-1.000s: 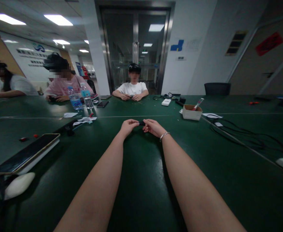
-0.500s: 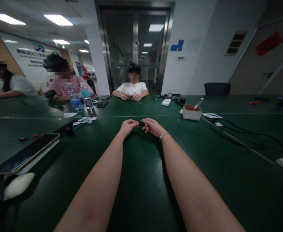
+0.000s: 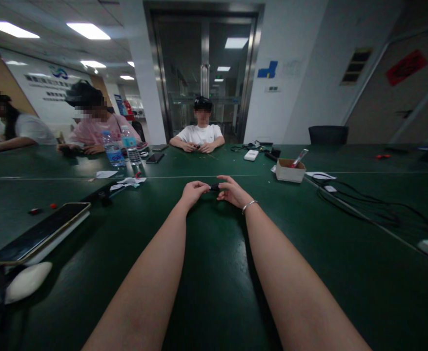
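A small black object (image 3: 214,187) is held just above the green table (image 3: 214,273), straight ahead of me; its kind is too small to make out. My left hand (image 3: 195,192) pinches its left end between thumb and fingertips. On the other side, my right hand (image 3: 233,192) has its fingers spread apart around the right end, the index finger lifted. Whether a right fingertip still touches the object is hard to see. A silver bracelet (image 3: 249,206) circles my right wrist.
A phone (image 3: 41,229) on a white box and a white mouse-shaped item (image 3: 30,282) lie at left. Water bottles (image 3: 114,150) stand beyond. At right are a small box (image 3: 290,171) holding a pen-like item and black cables (image 3: 367,200). Several people sit around the table.
My right hand's fingers have opened and lifted off the black object, showing more of it. The left hand keeps its pinch in the same place.
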`<state>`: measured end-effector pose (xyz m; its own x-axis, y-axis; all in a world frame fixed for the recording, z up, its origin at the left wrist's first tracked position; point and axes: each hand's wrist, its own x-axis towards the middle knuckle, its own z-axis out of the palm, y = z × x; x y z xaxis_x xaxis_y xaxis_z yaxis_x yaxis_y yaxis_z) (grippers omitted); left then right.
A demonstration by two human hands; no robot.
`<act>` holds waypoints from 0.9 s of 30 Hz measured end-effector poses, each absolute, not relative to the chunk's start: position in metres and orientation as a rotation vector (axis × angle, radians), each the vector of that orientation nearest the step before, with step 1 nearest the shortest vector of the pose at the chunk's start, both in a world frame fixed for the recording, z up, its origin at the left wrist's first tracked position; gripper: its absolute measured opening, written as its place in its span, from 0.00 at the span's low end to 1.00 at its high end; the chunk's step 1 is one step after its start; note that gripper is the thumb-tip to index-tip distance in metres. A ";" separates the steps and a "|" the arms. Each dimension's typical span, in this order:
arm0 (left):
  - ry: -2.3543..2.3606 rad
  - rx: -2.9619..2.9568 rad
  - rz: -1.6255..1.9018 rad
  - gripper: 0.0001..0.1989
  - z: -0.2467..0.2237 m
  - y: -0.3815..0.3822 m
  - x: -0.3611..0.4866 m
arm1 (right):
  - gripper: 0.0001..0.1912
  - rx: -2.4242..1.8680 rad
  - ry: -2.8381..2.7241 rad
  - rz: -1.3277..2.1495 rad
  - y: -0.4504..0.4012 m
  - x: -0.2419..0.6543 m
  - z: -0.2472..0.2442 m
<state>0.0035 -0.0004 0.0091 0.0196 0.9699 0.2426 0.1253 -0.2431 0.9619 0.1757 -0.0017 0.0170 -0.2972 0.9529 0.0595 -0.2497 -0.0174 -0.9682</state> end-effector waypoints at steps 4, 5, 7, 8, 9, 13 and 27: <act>1.171 1.495 1.327 0.08 0.007 0.001 0.003 | 0.12 -0.949 -1.291 1.542 0.000 0.174 0.018; 1.169 1.501 1.330 0.08 0.007 0.002 0.002 | 0.10 -0.956 -1.323 1.525 0.000 0.173 0.018; 1.164 1.507 1.338 0.08 0.006 0.003 0.001 | 0.10 -0.904 -1.342 1.493 0.000 0.174 0.017; 1.161 1.507 1.342 0.08 0.005 0.004 0.001 | 0.15 -0.863 -1.325 1.488 -0.001 0.175 0.017; 1.160 1.506 1.344 0.08 0.005 0.004 0.001 | 0.19 -0.834 -1.303 1.497 -0.001 0.175 0.016; 1.161 1.518 1.342 0.09 0.005 0.003 0.001 | 0.13 -0.887 -1.249 1.546 0.000 0.174 0.016; 1.174 1.470 1.345 0.08 0.007 0.003 0.002 | 0.08 -0.952 -1.294 1.522 0.000 0.174 0.017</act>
